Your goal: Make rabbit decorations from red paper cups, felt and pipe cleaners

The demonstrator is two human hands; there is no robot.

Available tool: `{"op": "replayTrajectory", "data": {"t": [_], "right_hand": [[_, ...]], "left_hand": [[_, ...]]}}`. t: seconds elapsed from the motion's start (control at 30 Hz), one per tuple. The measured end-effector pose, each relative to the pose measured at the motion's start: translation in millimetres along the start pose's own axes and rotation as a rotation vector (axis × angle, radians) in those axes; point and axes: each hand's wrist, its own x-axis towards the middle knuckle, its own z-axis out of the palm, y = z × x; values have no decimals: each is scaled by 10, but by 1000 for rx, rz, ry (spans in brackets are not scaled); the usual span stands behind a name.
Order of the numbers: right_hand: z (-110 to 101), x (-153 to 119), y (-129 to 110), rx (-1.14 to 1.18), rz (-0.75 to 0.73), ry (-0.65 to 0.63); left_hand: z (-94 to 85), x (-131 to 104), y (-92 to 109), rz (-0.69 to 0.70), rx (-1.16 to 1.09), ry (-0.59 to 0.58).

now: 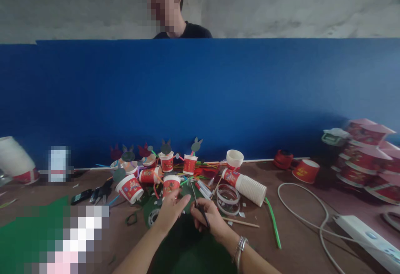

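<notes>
My right hand [208,219] is closed around the black handles of a pair of scissors [193,188], whose metal blades point away from me. My left hand [170,210] is just left of the scissors, thumb apart from the fingers, with nothing I can make out in it. It overlaps the lower part of a red and white paper cup [171,182] in view. Dark green paper [190,251] lies below both hands. Behind them stand paper cups with straws and grey animal-head cutouts, one being a rabbit-like head [196,145].
Stacked paper cups [251,188], tape rolls [228,199], a wooden stick [240,222] and a green straw [274,224] lie to the right. Further right are a cable and power strip [368,238] and piled cup lanterns [365,157]. A blue partition [200,94] closes the back; a person [190,30] is behind it.
</notes>
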Motion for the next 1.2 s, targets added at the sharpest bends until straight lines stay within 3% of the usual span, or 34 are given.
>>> {"op": "replayTrajectory", "data": {"t": [0.17,0.37,1.2], "right_hand": [[10,10,2,20,0,-24],[25,-21,-73,39,19,-53],[-3,-12,-38,-18,-10,-27]], "left_hand": [[42,-20,-42,-9,-77,43],[18,-20,-41,-10,-122,-5],[-5,9,-3,-14,-69,1]]}}
